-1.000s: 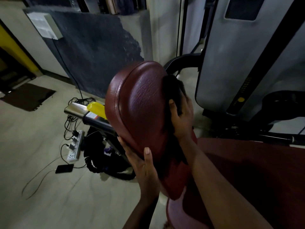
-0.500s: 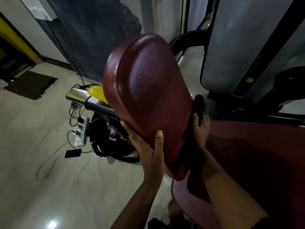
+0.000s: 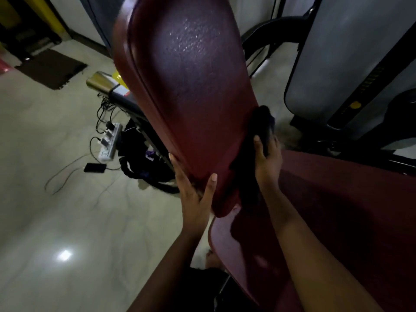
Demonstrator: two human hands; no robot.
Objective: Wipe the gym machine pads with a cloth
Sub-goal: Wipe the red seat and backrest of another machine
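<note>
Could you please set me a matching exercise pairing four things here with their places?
1 dark cloth
2 white power strip
3 flat black phone
4 dark brown doormat

A on the pale floor, chargers plugged in
B on the floor, far upper left
C against the maroon padded backrest's side edge
D on the floor, just nearer than the strip

Pairs: 1-C, 2-A, 3-D, 4-B

"What lay on the floor?"

"A white power strip point(image 3: 109, 143) with cables plugged in, a dark phone point(image 3: 95, 168) near it, and a brown mat point(image 3: 51, 68) well apart."

"Anything else?"

"A chrome tube point(image 3: 100, 83). A grey machine housing point(image 3: 337, 52) stood at the right."
</note>
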